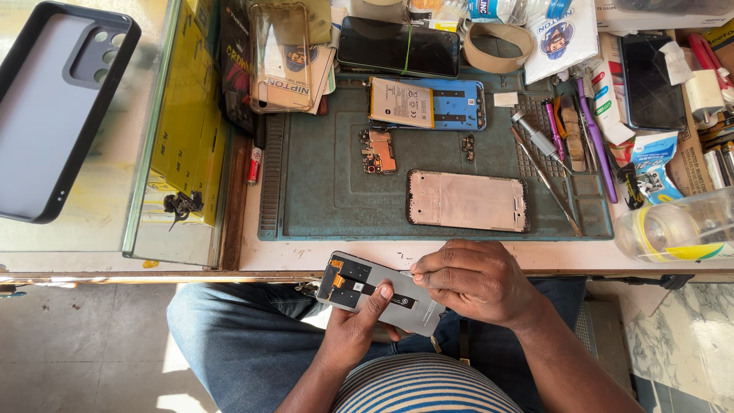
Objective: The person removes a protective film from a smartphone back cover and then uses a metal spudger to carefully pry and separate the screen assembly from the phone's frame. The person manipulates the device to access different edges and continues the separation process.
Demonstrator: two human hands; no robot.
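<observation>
My left hand (353, 330) holds a grey phone display panel (375, 291) from below, back side up, with a black flex cable and orange tabs showing; the thumb lies on the cable. My right hand (474, 279) has its fingers pinched together at the panel's right upper edge. Both hands hover over my lap, just in front of the bench edge. On the green work mat (321, 191) lie a silver phone middle frame (466, 200), a small circuit board (378, 151) and an opened blue phone with its battery (427, 103).
Screwdrivers and tweezers (562, 153) lie at the mat's right side. A dark phone (397, 46), a tape roll (497, 46) and a clear case (280, 57) sit behind. A glass counter with a black phone case (57, 107) is left; a clear plastic tub (673, 226) is right.
</observation>
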